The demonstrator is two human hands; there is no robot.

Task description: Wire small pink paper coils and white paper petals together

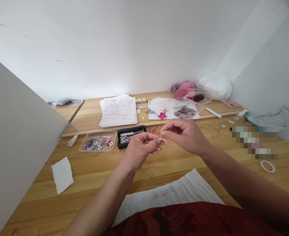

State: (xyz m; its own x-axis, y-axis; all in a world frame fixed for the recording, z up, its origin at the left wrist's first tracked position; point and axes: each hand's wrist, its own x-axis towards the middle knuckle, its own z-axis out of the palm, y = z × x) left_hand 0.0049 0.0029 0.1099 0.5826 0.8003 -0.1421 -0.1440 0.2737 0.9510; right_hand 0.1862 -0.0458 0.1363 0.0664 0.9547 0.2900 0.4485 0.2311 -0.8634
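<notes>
Over the middle of the wooden table my left hand (144, 146) is closed in a pinch on a small pink piece with what looks like thin gold wire; its exact kind is too small to tell. My right hand (185, 134) meets it from the right, thumb and forefinger pressed together near the same piece. What the right fingertips hold cannot be made out. Behind the hands lie several small pink-gold pieces (155, 130). A black tray (120, 144) of silvery beads stands just left of my left hand.
A clear plastic box (81, 148) holds colourful spools and beads. Left of it lies a glue bottle (73, 139). Printed sheets (118, 111) and a magenta flower (162, 115) are on the raised shelf. A white cloth (63, 175), tape roll (267, 166) and spray bottle (239, 115) flank the work area.
</notes>
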